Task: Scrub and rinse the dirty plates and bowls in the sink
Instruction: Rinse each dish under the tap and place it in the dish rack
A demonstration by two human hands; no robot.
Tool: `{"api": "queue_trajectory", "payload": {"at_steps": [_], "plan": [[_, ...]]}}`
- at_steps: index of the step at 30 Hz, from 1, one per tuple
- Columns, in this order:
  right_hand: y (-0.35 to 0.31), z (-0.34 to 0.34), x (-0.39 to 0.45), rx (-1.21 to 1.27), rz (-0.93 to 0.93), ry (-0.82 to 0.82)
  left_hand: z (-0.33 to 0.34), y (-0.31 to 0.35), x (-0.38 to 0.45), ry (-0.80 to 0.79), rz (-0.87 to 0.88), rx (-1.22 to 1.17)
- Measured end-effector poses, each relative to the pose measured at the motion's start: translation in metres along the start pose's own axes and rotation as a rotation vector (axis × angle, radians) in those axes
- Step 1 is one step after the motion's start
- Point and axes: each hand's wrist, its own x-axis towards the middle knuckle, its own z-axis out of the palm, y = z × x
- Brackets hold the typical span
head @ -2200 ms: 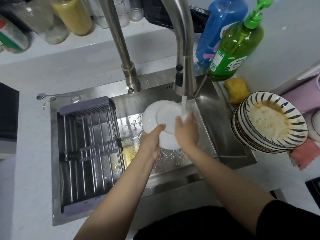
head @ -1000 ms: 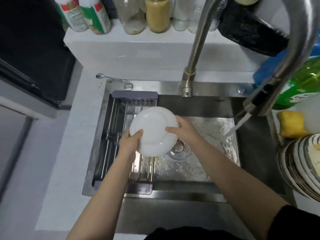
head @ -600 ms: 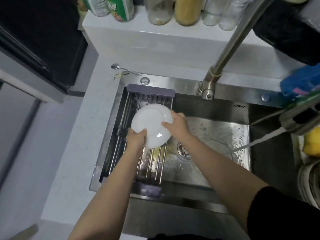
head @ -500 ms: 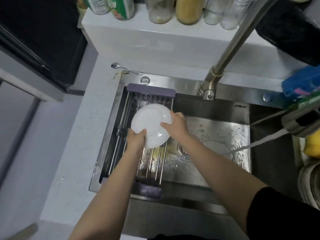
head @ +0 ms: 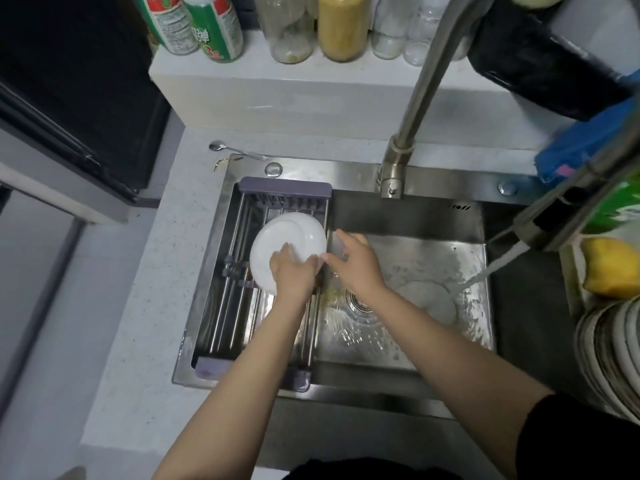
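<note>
White plate point(head: 285, 244) sits tilted over the drying rack point(head: 263, 271), which spans the left part of the sink point(head: 408, 216). Underside of the plate faces the camera. Left hand point(head: 294, 275) grasps the plate at its near rim, fingers curled over the edge. Right hand point(head: 353, 261) is just right of the plate, off it or at most brushing the rim with the thumb; fingers extended and loose, holding nothing, though motion blur around the fingertips makes contact hard to judge.

Relative to the sink: faucet point(head: 408, 133) rises from the back rim, its spray head point(head: 554, 216) hanging over the right side. Water stream point(head: 495, 265) runs from the head at a slant and strikes the basin floor at right, spreading in a wet sheet. Drain point(head: 358, 301) is in the basin floor just right of the rack, partly covered by the right forearm.

Right of the sink: a stack of striped bowls point(head: 613, 362) with food residue on the rims, a yellow sponge point(head: 609, 268) behind it, a green bottle point(head: 620, 202) and a blue bottle point(head: 581, 147) further back.

Behind the sink: a spoon point(head: 228, 148) lies on the white worktop point(head: 145, 323) at the back left corner; a raised ledge carries jars point(head: 341, 26) and two green-labelled bottles point(head: 204, 26).

Left of the sink: dark appliance point(head: 69, 81).
</note>
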Motion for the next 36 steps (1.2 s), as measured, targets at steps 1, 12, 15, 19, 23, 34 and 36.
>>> {"api": "queue_trajectory", "payload": {"at_steps": [1,12,15,19,23,34,36], "plan": [[0.003,-0.007,-0.007,0.022,-0.015,0.024,0.005,0.003,-0.008,-0.011,0.012,-0.04],[0.073,-0.126,-0.13,0.218,-0.026,0.226,0.089,0.022,-0.142,-0.224,0.133,-0.174],[0.095,-0.165,-0.159,0.224,-0.036,0.313,0.123,0.029,-0.18,-0.293,0.17,-0.157],[0.128,-0.227,-0.192,0.192,-0.027,0.478,0.178,0.043,-0.229,-0.422,0.218,-0.137],[0.154,-0.267,-0.217,0.248,-0.002,0.6,0.223,0.056,-0.261,-0.492,0.261,-0.121],[0.216,-0.328,-0.252,0.097,0.091,0.769,0.282,0.069,-0.283,-0.257,0.393,0.107],[0.227,-0.331,-0.253,0.014,0.119,0.8,0.284,0.074,-0.284,-0.224,0.414,0.191]]}}
